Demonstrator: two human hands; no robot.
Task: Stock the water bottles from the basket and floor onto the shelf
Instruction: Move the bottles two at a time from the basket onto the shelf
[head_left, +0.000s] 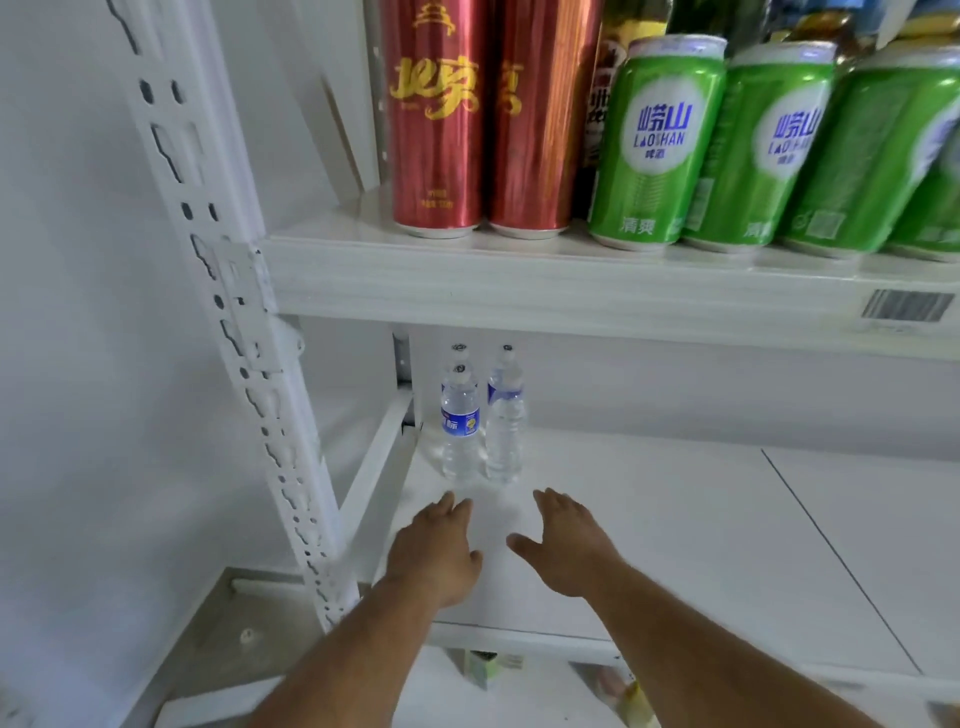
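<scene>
Water bottles stand just beyond both hands; left grip and right grip spread, empty

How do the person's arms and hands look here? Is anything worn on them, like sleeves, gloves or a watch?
Both arms are bare as far as the picture shows: no sleeves reach the forearms. The left hand and the right hand wear no gloves. No watch, ring or bracelet shows on the wrists or fingers, and no markings can be seen.

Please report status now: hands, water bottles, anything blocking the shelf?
Left hand and right hand open, empty, over lower shelf. Water bottles upright at back left corner. Nothing in the way.
</scene>
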